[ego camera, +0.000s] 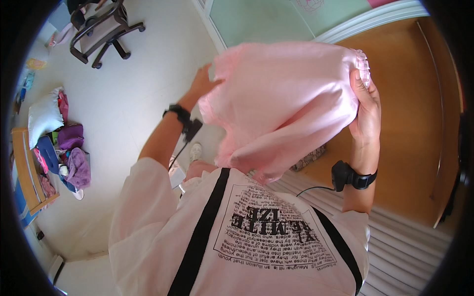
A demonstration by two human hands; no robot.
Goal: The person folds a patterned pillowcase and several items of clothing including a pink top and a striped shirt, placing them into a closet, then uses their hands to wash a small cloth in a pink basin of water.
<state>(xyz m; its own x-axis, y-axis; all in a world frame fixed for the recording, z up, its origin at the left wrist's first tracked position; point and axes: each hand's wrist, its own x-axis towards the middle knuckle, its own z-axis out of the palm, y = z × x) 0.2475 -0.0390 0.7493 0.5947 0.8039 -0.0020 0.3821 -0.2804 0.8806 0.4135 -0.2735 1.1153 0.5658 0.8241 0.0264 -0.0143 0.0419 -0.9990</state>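
Observation:
A pink cloth garment (281,92) with a gathered, shiny edge at its right end is spread out in front of my chest. My right hand (366,100) grips it near that gathered edge, thumb on top. At its left edge is my left hand (207,80), fingers apart; whether they touch the cloth I cannot tell. Each wrist wears a black strap with a small device and a cable.
Wooden cabinet interior (400,111) lies to the right, by a sliding door (266,22). An office chair (107,37) stands upper left. Clothes, a purple bag (70,137) and a white pillow (46,116) lie at the left. Folded white slats (403,244) are lower right.

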